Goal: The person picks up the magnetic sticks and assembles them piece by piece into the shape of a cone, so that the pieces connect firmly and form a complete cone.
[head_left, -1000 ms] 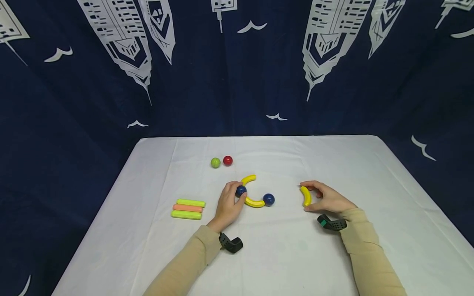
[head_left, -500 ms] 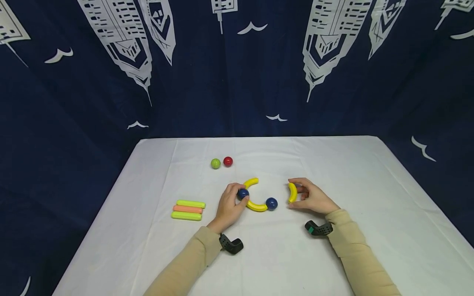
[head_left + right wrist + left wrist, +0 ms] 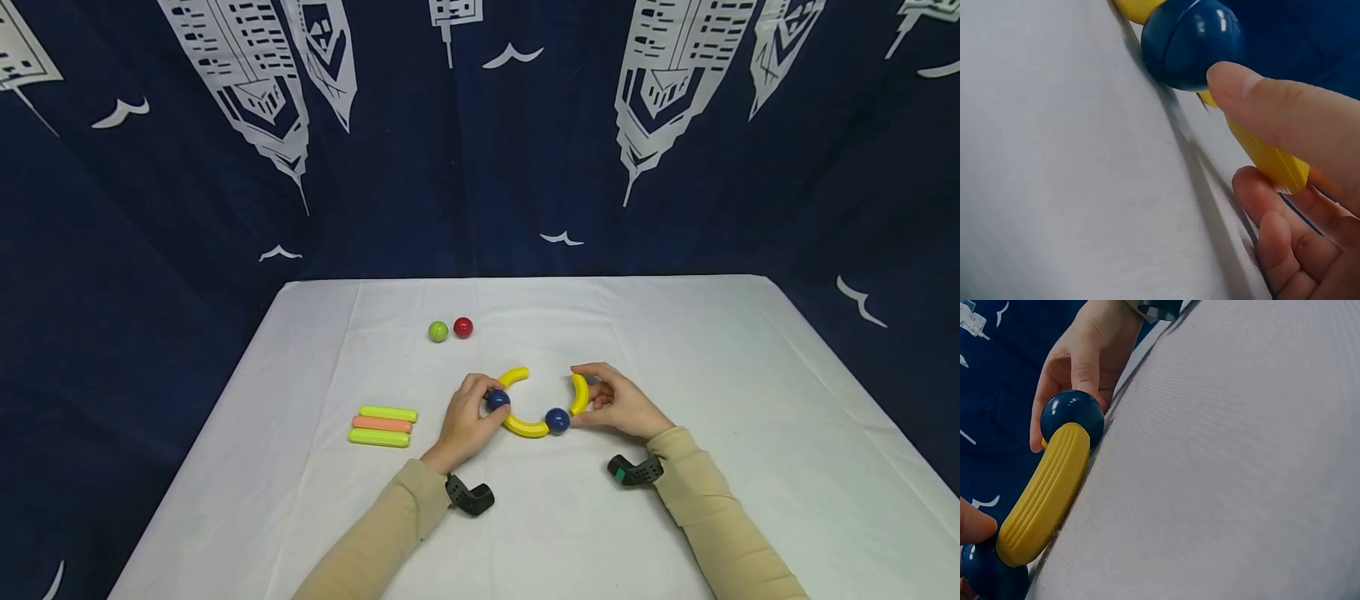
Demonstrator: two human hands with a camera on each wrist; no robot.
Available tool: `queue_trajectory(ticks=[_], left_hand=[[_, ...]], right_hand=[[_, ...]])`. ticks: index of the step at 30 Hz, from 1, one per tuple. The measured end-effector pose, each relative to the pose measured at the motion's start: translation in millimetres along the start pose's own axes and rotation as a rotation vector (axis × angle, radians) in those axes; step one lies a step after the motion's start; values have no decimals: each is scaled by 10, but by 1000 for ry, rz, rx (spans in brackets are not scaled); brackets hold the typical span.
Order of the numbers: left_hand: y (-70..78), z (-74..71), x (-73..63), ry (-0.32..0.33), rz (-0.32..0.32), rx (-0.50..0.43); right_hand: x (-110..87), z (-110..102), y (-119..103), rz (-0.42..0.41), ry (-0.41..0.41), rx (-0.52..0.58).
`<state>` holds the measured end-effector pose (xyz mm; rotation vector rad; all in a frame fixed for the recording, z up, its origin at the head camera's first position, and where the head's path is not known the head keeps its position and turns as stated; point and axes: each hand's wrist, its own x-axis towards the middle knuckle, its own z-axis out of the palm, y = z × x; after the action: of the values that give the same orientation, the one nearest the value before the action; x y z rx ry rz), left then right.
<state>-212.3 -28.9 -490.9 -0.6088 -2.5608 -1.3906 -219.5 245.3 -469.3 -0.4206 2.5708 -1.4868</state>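
My left hand [image 3: 467,421] pinches a blue ball [image 3: 498,400] between thumb and fingers. From that ball one curved yellow rod [image 3: 514,376] arcs toward the back, and a ribbed curved yellow rod [image 3: 1047,494] leads to a second blue ball [image 3: 557,421]. On the right, my right hand [image 3: 626,404] holds another curved yellow rod [image 3: 580,393] between thumb and fingers, its near end right at the second blue ball. Its thumb [image 3: 1241,94] overlaps that ball's edge in the right wrist view. Together the pieces form a ring with a gap at the back.
Left of my left hand lie two lime-green sticks [image 3: 378,437] with an orange stick [image 3: 381,424] between them. Behind the ring sit a green ball [image 3: 438,332] and a red ball [image 3: 462,327]. A white cloth [image 3: 675,325] covers the table; a dark blue patterned curtain [image 3: 465,167] hangs behind.
My right hand has moved left with its yellow rod, bringing it up to the second blue ball. The left hand and the joined pieces have shifted slightly right and nearer.
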Motion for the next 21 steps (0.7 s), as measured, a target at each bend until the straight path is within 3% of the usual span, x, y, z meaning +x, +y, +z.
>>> queue_trajectory(ticks=[21], left_hand=[[-9, 8, 1, -2, 5, 24]], right_hand=[[-12, -10, 5, -39, -89, 83]])
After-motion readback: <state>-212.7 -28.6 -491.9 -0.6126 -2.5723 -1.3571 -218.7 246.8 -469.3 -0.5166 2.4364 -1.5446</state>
